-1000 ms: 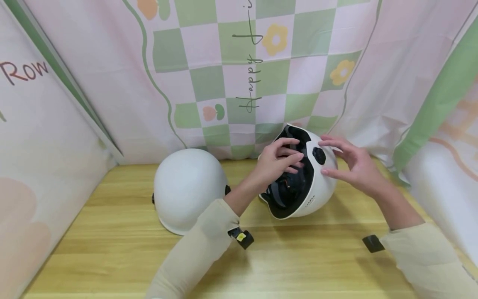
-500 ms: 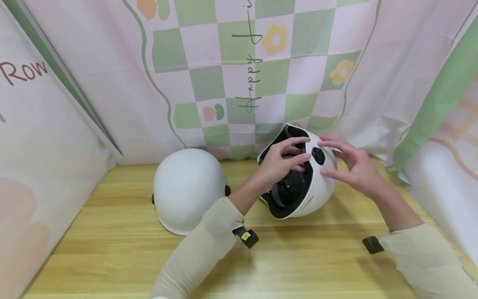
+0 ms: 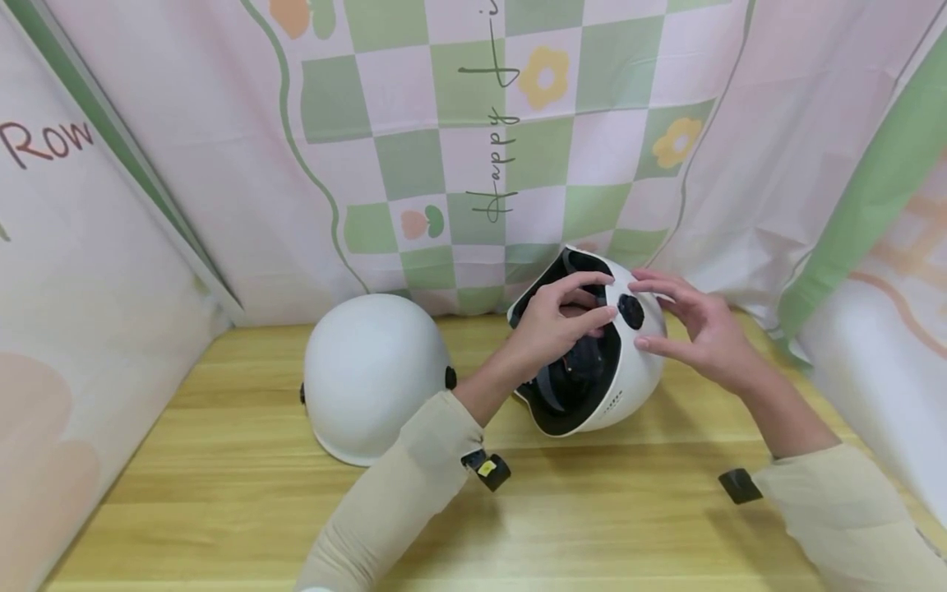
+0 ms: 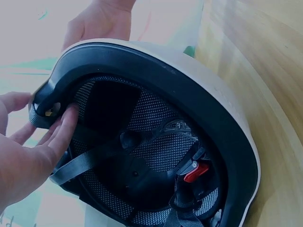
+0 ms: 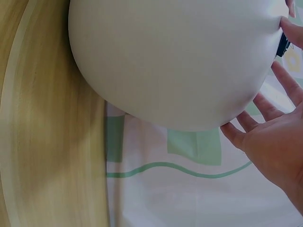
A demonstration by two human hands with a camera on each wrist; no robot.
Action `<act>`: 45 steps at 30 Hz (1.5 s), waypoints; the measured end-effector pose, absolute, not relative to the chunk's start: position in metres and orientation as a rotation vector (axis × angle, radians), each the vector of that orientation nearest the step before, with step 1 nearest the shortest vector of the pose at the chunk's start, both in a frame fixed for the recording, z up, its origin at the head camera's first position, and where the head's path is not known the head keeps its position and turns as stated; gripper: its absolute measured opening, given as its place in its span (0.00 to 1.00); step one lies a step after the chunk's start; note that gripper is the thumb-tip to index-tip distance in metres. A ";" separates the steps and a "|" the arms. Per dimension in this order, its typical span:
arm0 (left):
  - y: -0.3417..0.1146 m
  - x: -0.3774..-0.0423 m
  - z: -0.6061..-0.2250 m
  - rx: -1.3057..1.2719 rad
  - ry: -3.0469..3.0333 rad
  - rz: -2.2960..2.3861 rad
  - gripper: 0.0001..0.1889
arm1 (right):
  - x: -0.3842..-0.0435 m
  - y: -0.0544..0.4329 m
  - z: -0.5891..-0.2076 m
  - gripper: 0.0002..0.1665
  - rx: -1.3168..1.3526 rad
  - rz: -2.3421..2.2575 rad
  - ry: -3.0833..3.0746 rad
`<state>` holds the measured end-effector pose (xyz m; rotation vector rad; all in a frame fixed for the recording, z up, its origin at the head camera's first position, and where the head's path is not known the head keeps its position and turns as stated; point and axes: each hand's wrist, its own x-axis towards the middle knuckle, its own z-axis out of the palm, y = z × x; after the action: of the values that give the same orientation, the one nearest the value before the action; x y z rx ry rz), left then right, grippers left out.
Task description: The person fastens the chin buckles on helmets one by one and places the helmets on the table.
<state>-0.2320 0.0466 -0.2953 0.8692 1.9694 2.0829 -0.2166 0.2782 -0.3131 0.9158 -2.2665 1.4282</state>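
Note:
A white helmet (image 3: 632,374) lies tipped on the wooden table, its dark padded opening facing left. My left hand (image 3: 555,323) grips its upper rim, thumb outside and some fingers inside the padding. In the left wrist view, black straps (image 4: 80,168) and a red buckle piece (image 4: 196,172) show in the mesh-lined interior. My right hand (image 3: 703,329) holds the smooth outer shell (image 5: 175,61) from the right, thumb and fingers spread around it. A round black knob (image 3: 631,311) on the helmet's side sits between the two hands.
A second white helmet (image 3: 373,370) stands dome up on the wooden table (image 3: 222,493), left of my left forearm. A checked, printed curtain (image 3: 473,164) hangs right behind both helmets, and more printed cloth borders the table on either side.
My left hand has shifted slightly right, its index finger and thumb moving from the opening to the rim. The held helmet has turned very slightly; my right hand stays nearly still.

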 end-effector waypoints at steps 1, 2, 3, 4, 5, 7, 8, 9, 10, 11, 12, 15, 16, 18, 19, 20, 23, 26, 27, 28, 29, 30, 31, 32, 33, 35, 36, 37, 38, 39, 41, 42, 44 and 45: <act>0.047 -0.231 -0.295 0.863 1.967 2.082 0.20 | -0.216 0.278 -0.313 0.36 0.917 1.425 -2.268; 0.048 -0.231 -0.295 0.860 1.963 2.082 0.21 | -0.216 0.278 -0.313 0.36 0.917 1.423 -2.270; 0.048 -0.230 -0.294 0.858 1.959 2.084 0.21 | -0.216 0.278 -0.313 0.36 0.916 1.418 -2.273; 0.049 -0.230 -0.294 0.856 1.958 2.084 0.21 | -0.216 0.278 -0.313 0.37 0.915 1.413 -2.276; 0.049 -0.229 -0.294 0.854 1.959 2.086 0.21 | -0.216 0.278 -0.312 0.37 0.913 1.410 -2.279; 0.050 -0.229 -0.294 0.849 1.967 2.092 0.21 | -0.216 0.278 -0.312 0.37 0.909 1.406 -2.286; 0.051 -0.229 -0.294 0.847 1.972 2.097 0.20 | -0.216 0.278 -0.312 0.37 0.905 1.405 -2.290; 0.051 -0.228 -0.294 0.840 1.979 2.102 0.20 | -0.216 0.278 -0.312 0.37 0.902 1.406 -2.293; 0.052 -0.228 -0.294 0.828 1.989 2.107 0.19 | -0.217 0.279 -0.313 0.37 0.899 1.411 -2.295; 0.052 -0.228 -0.294 0.814 1.997 2.112 0.19 | -0.217 0.279 -0.313 0.37 0.895 1.416 -2.296; 0.052 -0.227 -0.293 0.797 2.007 2.117 0.18 | -0.218 0.280 -0.314 0.37 0.892 1.421 -2.296; 0.052 -0.226 -0.291 0.745 2.024 2.127 0.18 | -0.220 0.284 -0.319 0.36 0.888 1.498 -2.266; 0.051 -0.225 -0.291 0.733 2.024 2.128 0.17 | -0.221 0.285 -0.321 0.36 0.886 1.531 -2.253; 0.051 -0.225 -0.290 0.721 2.020 2.125 0.17 | -0.222 0.289 -0.326 0.36 0.879 1.575 -2.235; 0.051 -0.225 -0.289 0.721 2.015 2.123 0.17 | -0.222 0.290 -0.327 0.36 0.873 1.588 -2.231; 0.051 -0.225 -0.289 0.721 2.013 2.123 0.17 | -0.223 0.291 -0.329 0.36 0.864 1.590 -2.233; 0.050 -0.225 -0.288 0.704 2.011 2.138 0.17 | -0.223 0.292 -0.330 0.37 0.837 1.538 -2.267; 0.048 -0.225 -0.288 0.671 2.009 2.170 0.17 | -0.224 0.292 -0.328 0.36 0.797 1.525 -2.292; 0.047 -0.225 -0.287 0.657 2.001 2.182 0.17 | -0.224 0.292 -0.328 0.35 0.777 1.527 -2.300; 0.047 -0.225 -0.287 0.645 1.988 2.198 0.17 | -0.224 0.292 -0.327 0.35 0.759 1.529 -2.307; 0.046 -0.225 -0.287 0.632 1.974 2.214 0.17 | -0.224 0.292 -0.327 0.34 0.731 1.528 -2.319; 0.046 -0.225 -0.286 0.619 1.956 2.231 0.18 | -0.225 0.293 -0.326 0.34 0.701 1.527 -2.331; 0.045 -0.225 -0.287 0.607 1.931 2.252 0.18 | -0.225 0.293 -0.326 0.33 0.675 1.525 -2.342; 0.044 -0.225 -0.287 0.599 1.901 2.274 0.18 | -0.225 0.293 -0.326 0.33 0.656 1.511 -2.352; 0.044 -0.225 -0.287 0.588 1.870 2.296 0.18 | -0.225 0.293 -0.326 0.32 0.640 1.503 -2.360; 0.043 -0.226 -0.288 0.574 1.815 2.332 0.18 | -0.226 0.295 -0.326 0.32 0.638 1.499 -2.368; 0.042 -0.226 -0.289 0.565 1.793 2.343 0.18 | -0.226 0.296 -0.326 0.33 0.654 1.513 -2.361; 0.041 -0.226 -0.289 0.554 1.773 2.350 0.18 | -0.226 0.297 -0.327 0.33 0.670 1.526 -2.354; 0.040 -0.227 -0.289 0.543 1.759 2.355 0.18 | -0.226 0.298 -0.327 0.33 0.692 1.550 -2.343; 0.040 -0.227 -0.289 0.530 1.747 2.359 0.18 | -0.225 0.300 -0.328 0.34 0.706 1.566 -2.339; 0.038 -0.228 -0.288 0.503 1.723 2.367 0.18 | -0.225 0.304 -0.329 0.34 0.725 1.573 -2.342; 0.037 -0.228 -0.287 0.486 1.707 2.375 0.18 | -0.226 0.305 -0.330 0.34 0.722 1.569 -2.350; 0.035 -0.229 -0.287 0.461 1.667 2.399 0.18 | -0.226 0.308 -0.332 0.33 0.708 1.548 -2.372; 0.035 -0.229 -0.287 0.450 1.645 2.413 0.19 | -0.226 0.310 -0.334 0.33 0.702 1.543 -2.384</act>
<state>-0.2294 0.0346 -0.2866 0.4504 1.6451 2.4126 -0.2259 0.3098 -0.3335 0.7017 -2.3839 1.5426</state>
